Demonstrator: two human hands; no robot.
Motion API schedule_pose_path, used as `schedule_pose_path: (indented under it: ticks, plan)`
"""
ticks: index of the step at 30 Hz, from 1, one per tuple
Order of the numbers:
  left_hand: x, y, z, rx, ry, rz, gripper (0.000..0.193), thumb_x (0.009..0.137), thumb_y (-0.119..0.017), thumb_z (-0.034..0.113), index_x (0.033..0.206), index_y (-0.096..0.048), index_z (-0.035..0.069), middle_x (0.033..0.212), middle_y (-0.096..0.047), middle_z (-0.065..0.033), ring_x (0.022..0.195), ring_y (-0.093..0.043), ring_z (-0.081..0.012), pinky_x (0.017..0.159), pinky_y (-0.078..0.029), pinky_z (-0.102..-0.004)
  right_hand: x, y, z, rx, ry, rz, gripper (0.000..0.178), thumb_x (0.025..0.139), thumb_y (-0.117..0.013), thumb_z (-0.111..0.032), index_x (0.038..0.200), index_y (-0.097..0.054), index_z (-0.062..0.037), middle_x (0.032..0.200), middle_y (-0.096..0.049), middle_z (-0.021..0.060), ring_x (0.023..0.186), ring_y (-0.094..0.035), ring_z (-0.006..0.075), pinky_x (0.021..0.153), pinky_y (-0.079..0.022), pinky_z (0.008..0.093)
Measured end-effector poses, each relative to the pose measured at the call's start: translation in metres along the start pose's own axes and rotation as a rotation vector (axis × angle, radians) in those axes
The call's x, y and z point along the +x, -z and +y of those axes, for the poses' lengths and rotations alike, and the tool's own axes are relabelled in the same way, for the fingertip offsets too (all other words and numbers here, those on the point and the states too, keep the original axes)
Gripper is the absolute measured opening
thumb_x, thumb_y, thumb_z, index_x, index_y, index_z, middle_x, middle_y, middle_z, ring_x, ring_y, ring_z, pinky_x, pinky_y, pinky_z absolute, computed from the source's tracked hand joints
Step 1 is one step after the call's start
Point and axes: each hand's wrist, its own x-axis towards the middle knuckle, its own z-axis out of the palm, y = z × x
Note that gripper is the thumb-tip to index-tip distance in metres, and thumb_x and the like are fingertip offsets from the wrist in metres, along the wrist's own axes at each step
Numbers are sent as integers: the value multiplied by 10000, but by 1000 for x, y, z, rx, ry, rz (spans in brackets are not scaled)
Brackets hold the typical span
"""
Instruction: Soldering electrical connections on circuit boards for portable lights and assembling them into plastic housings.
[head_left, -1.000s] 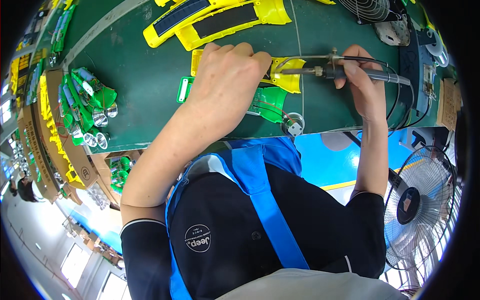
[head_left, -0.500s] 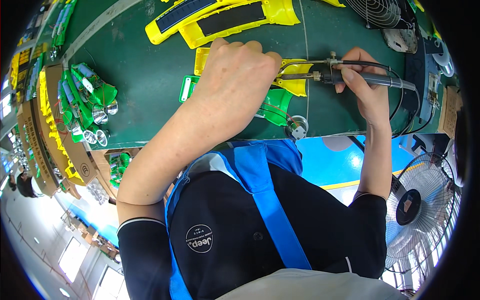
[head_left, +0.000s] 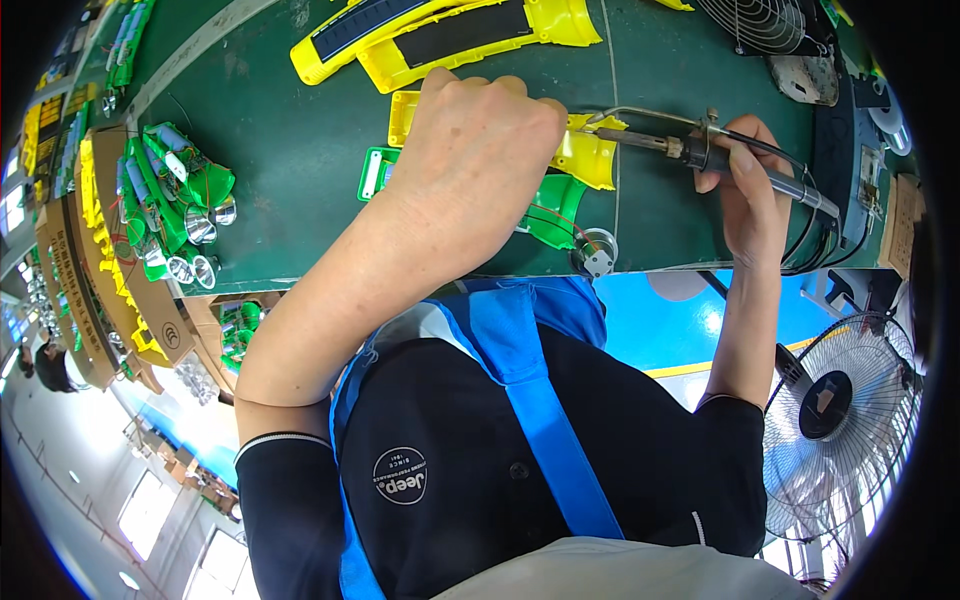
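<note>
My right hand point(head_left: 752, 195) grips a soldering iron point(head_left: 692, 153) with a thin metal feed tube point(head_left: 650, 113) clamped along it. Its tip points left, over the end of a yellow plastic housing point(head_left: 592, 165). Over the middle of that housing my left hand point(head_left: 478, 165) is closed, back up; its fingertips and whatever they hold are hidden. A green plastic housing point(head_left: 562, 203) lies nearer to me, partly under the left hand. Thin wires run from it to a round silver lamp head point(head_left: 597, 257) at the table's front edge.
Two yellow housings with dark panels point(head_left: 465, 45) lie at the back. Several green assemblies with reflectors point(head_left: 180, 205) are at the left, beside a cardboard box point(head_left: 140, 240). A wire-guarded fan point(head_left: 765, 22) stands back right; another fan point(head_left: 828, 405) is below the table at right.
My right hand has moved slightly right and toward me, drawing the soldering iron back and tilting it. The left hand has hardly moved.
</note>
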Motion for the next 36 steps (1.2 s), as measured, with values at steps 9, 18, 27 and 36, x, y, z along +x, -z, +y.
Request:
schedule_pose_path:
  ticks: [9, 18, 27, 36]
  plan:
    - [-1, -2, -1, 27, -13, 19, 60, 719, -587, 77, 724, -593, 17, 662, -572, -140, 639, -592, -302, 567, -462, -382, -7, -9, 7, 284, 120, 125, 258, 860, -524, -183, 954, -496, 55, 724, -554, 134, 678, -529, 182, 665, -417, 282]
    - [-5, -5, -1, -9, -5, 79, 85, 666, -595, 22, 739, -638, 13, 676, -615, -156, 703, -628, -298, 623, -419, -403, -21, -17, 11, 245, 196, 185, 265, 904, -461, -226, 1000, -471, 21, 706, -524, 93, 711, -482, 180, 793, -373, 329]
    - [-27, 22, -49, -124, -263, 251, 106, 674, -599, 56, 775, -628, 51, 721, -593, -120, 743, -604, -279, 628, -415, -362, -23, -26, 5, 317, 209, 271, 280, 896, -483, -244, 973, -515, 23, 712, -510, 69, 697, -421, 160, 762, -342, 318]
    - [-140, 4, -55, -3, -424, -35, 282, 667, -563, 158, 933, -598, 70, 990, -538, -60, 855, -522, -203, 699, -417, -316, -19, -34, 11, 386, 239, 259, 274, 896, -489, -257, 987, -548, -5, 695, -486, 51, 689, -413, 159, 892, -314, 383]
